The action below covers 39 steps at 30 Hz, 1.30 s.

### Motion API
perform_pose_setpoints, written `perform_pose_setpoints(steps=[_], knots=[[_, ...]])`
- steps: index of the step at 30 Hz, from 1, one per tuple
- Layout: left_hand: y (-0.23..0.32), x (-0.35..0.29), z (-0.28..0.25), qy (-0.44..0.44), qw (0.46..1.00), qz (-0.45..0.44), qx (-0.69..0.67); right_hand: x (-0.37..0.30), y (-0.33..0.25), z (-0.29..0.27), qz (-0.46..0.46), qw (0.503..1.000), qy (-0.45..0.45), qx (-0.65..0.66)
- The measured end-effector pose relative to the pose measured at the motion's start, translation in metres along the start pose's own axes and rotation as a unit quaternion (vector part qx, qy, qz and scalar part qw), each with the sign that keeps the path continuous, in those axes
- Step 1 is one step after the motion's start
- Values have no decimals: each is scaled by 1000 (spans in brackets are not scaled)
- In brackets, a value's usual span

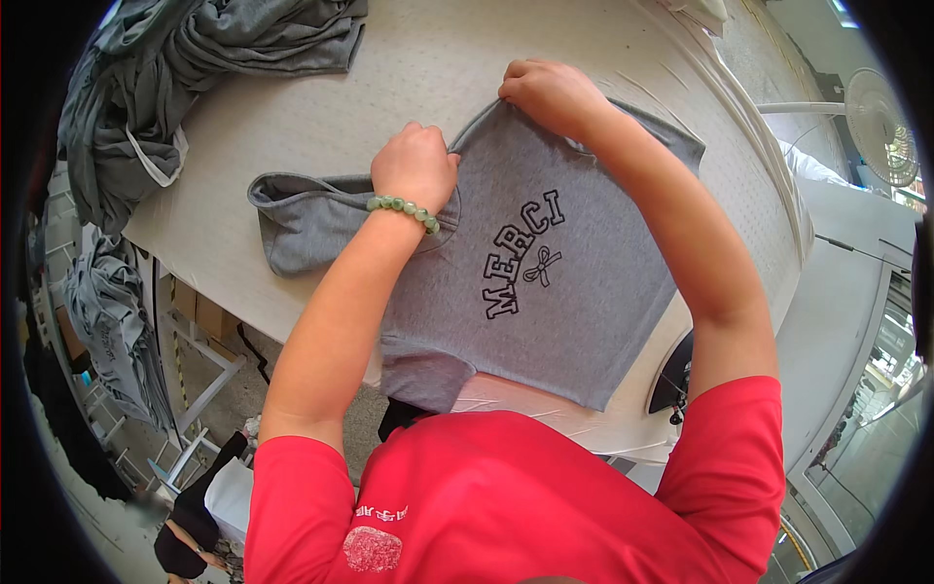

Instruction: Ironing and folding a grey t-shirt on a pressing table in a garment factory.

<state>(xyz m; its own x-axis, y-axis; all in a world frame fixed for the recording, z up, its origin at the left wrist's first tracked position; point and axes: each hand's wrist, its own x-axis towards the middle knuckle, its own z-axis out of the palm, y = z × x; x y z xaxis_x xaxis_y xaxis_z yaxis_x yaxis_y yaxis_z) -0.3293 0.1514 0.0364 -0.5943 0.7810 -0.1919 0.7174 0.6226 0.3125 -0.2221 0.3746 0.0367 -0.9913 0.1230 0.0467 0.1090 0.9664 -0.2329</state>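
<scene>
A grey shirt (584, 292) lies spread on the pale table, with dark outlined lettering in an arc and a small bow printed on its front. My left hand (416, 167), with a green bead bracelet at the wrist, is closed on the shirt's upper left edge near a sleeve seam. Left of it, a wide sleeve (309, 229) extends with its end gaping. Farther up and to the right, my right hand (553, 95) pinches the shirt's far edge. The cloth between both hands is drawn into a fairly straight edge. Fingertips are partly hidden on both hands.
A heap of dark grey garments (233, 49) covers the table's far left corner. More grey garments (112, 321) hang at left beside a metal frame. The table (418, 78) has a loose plastic-like cover. A fan (880, 127) stands at right; another person (190, 526) is at lower left.
</scene>
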Motion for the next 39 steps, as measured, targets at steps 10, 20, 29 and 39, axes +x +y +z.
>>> perform_pose_setpoints(steps=[10, 20, 29, 39], knots=[[-28, 18, -11, -125, 957, -7, -262, 36, -7, -13, -7, 991, -133, -25], [-44, 17, 5, -149, 825, -25, -544, 39, -1, -10, 38, 985, -164, 46], [-41, 13, 1, -169, 851, -27, -497, 39, -3, -11, 48, 983, -167, 56], [-43, 11, -1, -175, 783, -71, -592, 29, -5, 0, 55, 991, -115, 37]])
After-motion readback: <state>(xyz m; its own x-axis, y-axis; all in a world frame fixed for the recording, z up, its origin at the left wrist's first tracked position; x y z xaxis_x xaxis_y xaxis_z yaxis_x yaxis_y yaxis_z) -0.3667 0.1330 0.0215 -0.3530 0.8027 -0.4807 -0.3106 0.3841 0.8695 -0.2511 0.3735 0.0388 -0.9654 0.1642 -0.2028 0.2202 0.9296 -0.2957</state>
